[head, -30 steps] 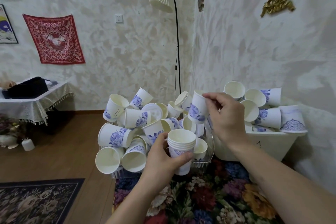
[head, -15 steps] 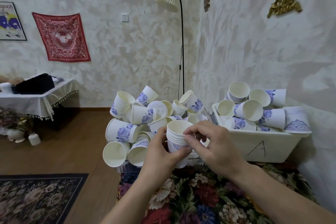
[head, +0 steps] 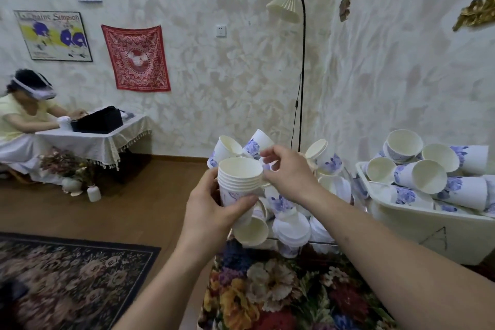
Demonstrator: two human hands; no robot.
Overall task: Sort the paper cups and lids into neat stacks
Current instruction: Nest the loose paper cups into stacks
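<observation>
Home living room, floor lamp (head: 288, 5), patterned rug (head: 67, 276), framed poster (head: 53, 35)

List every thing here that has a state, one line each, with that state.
cup stack: nested, upright, held up in the air
left hand: grips the stack's lower part
right hand: fingers curled at the stack's rim
loose cups: jumbled heap, most on their sides
bin: marked A, heaped with cups lying sideways
lamp: looks unlit
</observation>
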